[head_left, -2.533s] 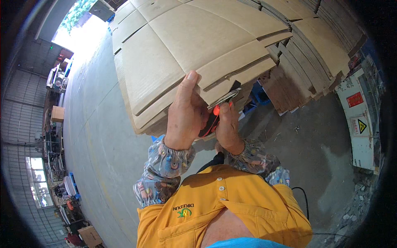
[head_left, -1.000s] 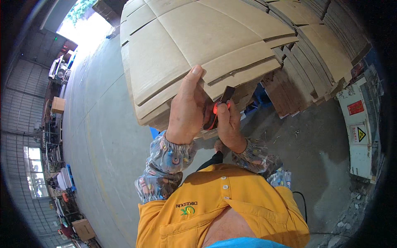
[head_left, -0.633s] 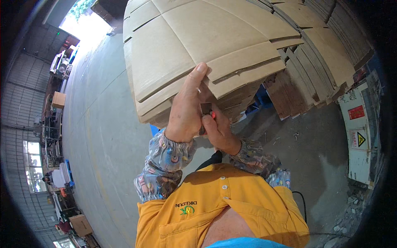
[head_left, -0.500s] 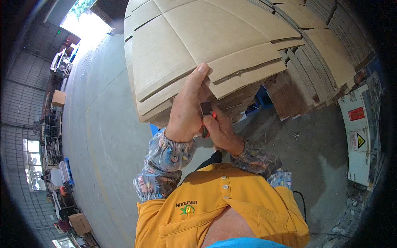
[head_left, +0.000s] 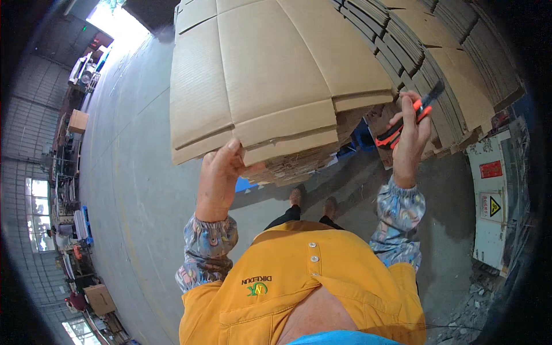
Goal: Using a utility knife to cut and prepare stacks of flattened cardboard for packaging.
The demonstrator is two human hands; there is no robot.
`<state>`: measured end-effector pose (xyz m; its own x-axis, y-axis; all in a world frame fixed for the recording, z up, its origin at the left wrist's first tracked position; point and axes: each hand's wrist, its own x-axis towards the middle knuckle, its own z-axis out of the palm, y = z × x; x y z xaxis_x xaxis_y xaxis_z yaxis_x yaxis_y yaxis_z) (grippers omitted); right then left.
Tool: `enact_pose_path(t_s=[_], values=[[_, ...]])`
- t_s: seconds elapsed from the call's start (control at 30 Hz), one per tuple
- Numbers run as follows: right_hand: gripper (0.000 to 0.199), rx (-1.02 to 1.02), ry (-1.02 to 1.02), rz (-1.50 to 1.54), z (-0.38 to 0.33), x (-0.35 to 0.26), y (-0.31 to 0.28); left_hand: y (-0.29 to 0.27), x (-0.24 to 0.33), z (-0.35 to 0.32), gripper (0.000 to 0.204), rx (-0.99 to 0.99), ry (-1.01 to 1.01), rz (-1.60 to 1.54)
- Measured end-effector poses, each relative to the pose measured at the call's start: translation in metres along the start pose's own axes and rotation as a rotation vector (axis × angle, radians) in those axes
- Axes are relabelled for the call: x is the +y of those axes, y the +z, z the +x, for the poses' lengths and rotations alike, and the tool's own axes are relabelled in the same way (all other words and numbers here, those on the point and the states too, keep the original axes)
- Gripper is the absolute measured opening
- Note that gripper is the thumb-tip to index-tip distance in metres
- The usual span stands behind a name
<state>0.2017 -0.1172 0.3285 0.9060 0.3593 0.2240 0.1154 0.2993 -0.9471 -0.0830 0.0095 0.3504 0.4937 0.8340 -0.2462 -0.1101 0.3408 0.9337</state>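
Note:
A flat, creased brown cardboard sheet (head_left: 276, 63) with slotted flaps lies on top of a stack of like sheets in front of me. My left hand (head_left: 221, 172) pinches its near edge, thumb on top beside a slot and fingers mostly hidden underneath. My right hand (head_left: 409, 138) is at the sheet's near right corner, its fingers closed round a red and black utility knife (head_left: 393, 131). The knife's dark end points up and to the right, away from me. Whether the right fingertips touch the sheet's corner I cannot tell.
More stacks of flat cardboard (head_left: 460, 75) stand close on the right. Beyond them is a white metal cabinet (head_left: 490, 201) with a warning sign, and rubble (head_left: 480, 305) lies near it. Blue pallet parts (head_left: 362, 138) show below the stack. Grey floor (head_left: 138, 172) stretches left toward shelving and boxes.
My hands have moved apart. The right hand went right with the knife to the sheet's corner; the left shifted left and nearer along its edge. The top sheet's position has changed too.

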Motion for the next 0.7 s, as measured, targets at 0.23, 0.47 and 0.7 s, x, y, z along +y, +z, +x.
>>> enact_pose_path(t_s=[0.23, 0.47, 0.7], values=[[0.033, -0.207, 0.048, -0.335, 0.022, 0.017, 0.006, 0.009, -0.006, -0.014, 0.012, 0.333, 0.635, 0.823], [0.029, -0.274, -0.004, -0.516, 0.024, 0.014, 0.010, 0.020, -0.012, -0.006, 0.012, 0.355, 0.867, 1.079], [0.020, -0.253, -0.001, -0.420, 0.006, 0.018, 0.011, 0.014, -0.029, -0.022, 0.016, 0.321, 0.771, 0.980]])
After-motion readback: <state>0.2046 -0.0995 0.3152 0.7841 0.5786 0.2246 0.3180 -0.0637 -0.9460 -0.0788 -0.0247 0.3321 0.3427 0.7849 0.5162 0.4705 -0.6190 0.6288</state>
